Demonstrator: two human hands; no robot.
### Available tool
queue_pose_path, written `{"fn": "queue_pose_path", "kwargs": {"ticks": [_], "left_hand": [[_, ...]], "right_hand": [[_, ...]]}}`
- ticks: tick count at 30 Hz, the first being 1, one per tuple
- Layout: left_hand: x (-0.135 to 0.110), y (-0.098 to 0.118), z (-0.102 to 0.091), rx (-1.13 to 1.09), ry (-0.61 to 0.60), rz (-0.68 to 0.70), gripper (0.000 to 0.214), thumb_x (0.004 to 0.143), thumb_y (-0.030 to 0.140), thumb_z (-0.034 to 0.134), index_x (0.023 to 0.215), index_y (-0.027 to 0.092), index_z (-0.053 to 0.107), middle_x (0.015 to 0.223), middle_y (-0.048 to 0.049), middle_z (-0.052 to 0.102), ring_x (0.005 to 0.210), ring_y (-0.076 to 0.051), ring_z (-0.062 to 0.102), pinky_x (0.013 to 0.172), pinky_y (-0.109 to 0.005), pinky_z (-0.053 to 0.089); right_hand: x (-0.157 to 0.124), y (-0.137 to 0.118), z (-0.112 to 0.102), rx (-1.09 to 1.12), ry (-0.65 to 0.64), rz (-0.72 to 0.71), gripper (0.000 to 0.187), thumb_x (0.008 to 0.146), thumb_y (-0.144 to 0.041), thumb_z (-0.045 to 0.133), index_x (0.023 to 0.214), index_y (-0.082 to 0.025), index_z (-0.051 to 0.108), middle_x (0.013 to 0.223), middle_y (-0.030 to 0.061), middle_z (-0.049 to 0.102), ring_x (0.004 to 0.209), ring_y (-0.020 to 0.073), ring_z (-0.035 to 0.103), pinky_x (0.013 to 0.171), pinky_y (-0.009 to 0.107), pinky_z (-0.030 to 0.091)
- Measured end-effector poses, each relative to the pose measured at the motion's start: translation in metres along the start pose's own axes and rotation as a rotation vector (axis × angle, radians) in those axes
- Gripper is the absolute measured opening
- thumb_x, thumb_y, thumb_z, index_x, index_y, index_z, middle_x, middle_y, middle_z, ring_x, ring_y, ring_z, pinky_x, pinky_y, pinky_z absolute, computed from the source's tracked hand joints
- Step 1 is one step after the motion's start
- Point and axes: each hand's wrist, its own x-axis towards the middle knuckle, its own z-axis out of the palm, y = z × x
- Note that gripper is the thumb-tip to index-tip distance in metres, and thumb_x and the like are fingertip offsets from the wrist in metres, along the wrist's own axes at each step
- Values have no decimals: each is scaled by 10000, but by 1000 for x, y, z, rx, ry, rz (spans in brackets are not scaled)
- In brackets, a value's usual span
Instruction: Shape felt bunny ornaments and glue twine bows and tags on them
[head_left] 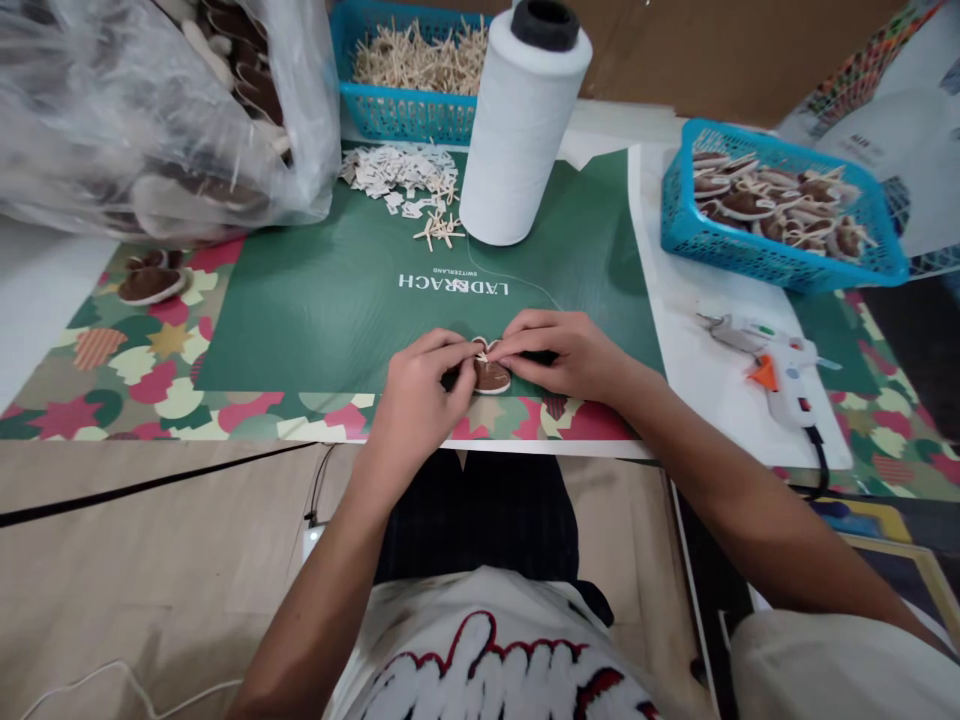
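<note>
A small brown piece [492, 377] with a pale rim and two ear-like loops at its top lies on the green sheet near the table's front edge. My left hand [431, 385] pinches at its upper left side, thumb and forefinger together. From the right, my right hand [562, 352] meets it with thumb and forefinger closed at the top, where a small cream-coloured bit shows. What exactly lies between those right fingertips is too small to make out. A thin thread [517, 277] runs from the white thread cone [525, 130] to behind my right hand.
Pale bow-like bits [439, 230] and white tags [405, 175] lie left of the cone. Blue baskets hold more bits [409, 110] and brown pieces [784, 262]. A glue gun [780, 375] lies right. A plastic bag [172, 120] and another brown piece [154, 283] are left.
</note>
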Motion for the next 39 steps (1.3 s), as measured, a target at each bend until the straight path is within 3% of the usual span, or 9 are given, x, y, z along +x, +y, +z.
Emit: {"fn": "queue_pose_path", "kwargs": {"ticks": [6,10,13,16,20,24,27,32,39], "left_hand": [[0,2,-4,-35,-11,-41,238,963,127,588,1051,180,803,1007,-61,776,875,-162,730,811,-284,577],[-3,0,-14,-87,6,-78,288,1008,135,527,1160,197,764,1109,-70,777,952,-171,734,881,-319,581],[-13,3,-24,-77,41,-100,278,1024,157,527,1203,204,734,1144,-77,753,961,-175,718,891,-332,582],[-30,9,-31,-34,62,-93,235,1015,157,566,1182,211,722,1133,-74,728,1009,-180,698,901,-321,575],[-50,16,-31,-11,79,-39,240,996,106,584,1163,220,714,1092,-63,707,995,-172,690,896,-311,573],[-60,16,-33,10,100,-18,256,990,81,587,1162,223,714,1066,-62,707,962,-168,688,869,-308,579],[-64,15,-37,-11,76,-47,240,1002,106,575,1147,230,721,1073,-72,715,969,-183,698,866,-327,599],[-64,13,-36,-18,68,-48,235,1010,138,573,1154,235,730,1101,-81,725,1002,-202,712,893,-364,620],[-58,14,-34,-33,10,-31,241,1015,133,557,1174,224,714,1146,-90,709,1060,-204,704,886,-351,611]], "right_hand": [[0,-3,1,63,46,11,205,1001,-226,618,1083,-249,804,1014,44,787,898,147,735,819,290,577],[4,-10,-6,218,190,207,194,986,-310,656,1063,-216,807,918,35,791,761,139,697,702,275,551],[15,-14,-21,185,224,295,212,970,-342,662,1044,-205,806,958,49,802,781,155,692,705,289,548],[37,-14,-32,14,186,249,189,962,-290,642,1006,-206,805,982,56,800,818,165,692,704,282,527],[80,0,-25,-188,-2,115,202,950,-192,620,1042,-152,794,975,89,781,794,167,675,769,304,519],[108,15,-9,-392,-146,201,199,931,-181,659,1059,-98,787,1033,150,767,833,211,668,827,356,507],[106,15,-2,-314,-154,291,189,934,-265,710,1007,-108,788,963,134,768,829,218,680,803,344,510],[90,7,4,-235,-69,301,152,934,-274,717,961,-135,770,960,112,763,854,207,692,825,325,521],[101,3,-5,-175,-279,419,86,909,-142,659,871,-134,735,790,53,759,721,169,674,713,285,474]]}}
